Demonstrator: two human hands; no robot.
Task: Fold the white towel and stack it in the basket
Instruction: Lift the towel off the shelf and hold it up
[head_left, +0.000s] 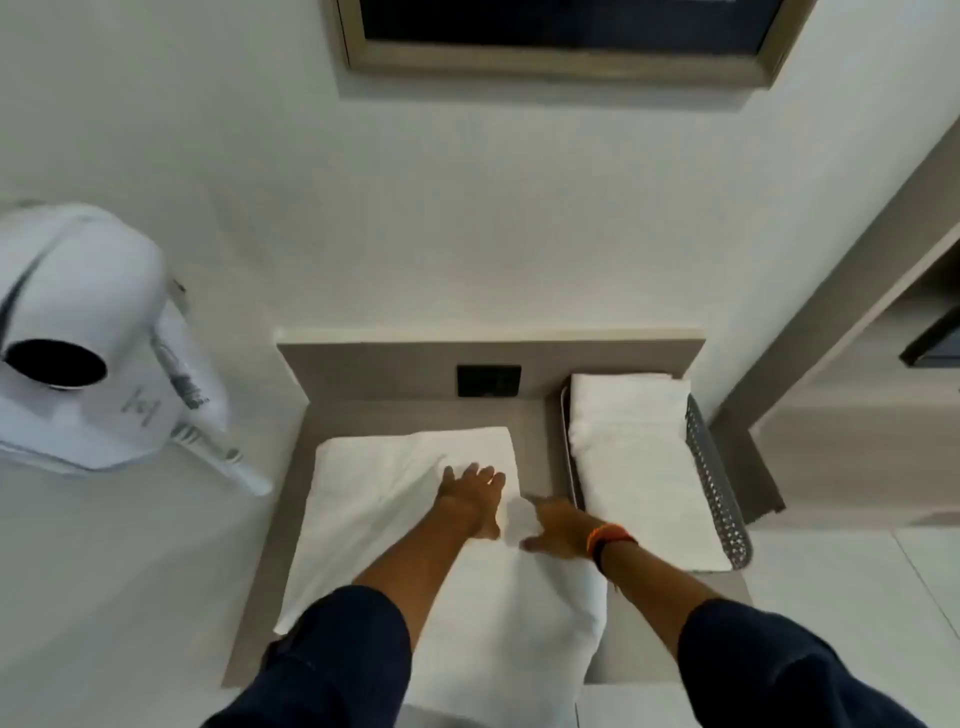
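Towel cloth fills the middle of the grey counter: one white towel, partly folded, its near end hanging over the counter edge. Just right of it stands one grey perforated basket, holding folded white towels; how many, I cannot tell. The left hand lies flat with fingers spread on the towel. The right hand pinches a raised fold.
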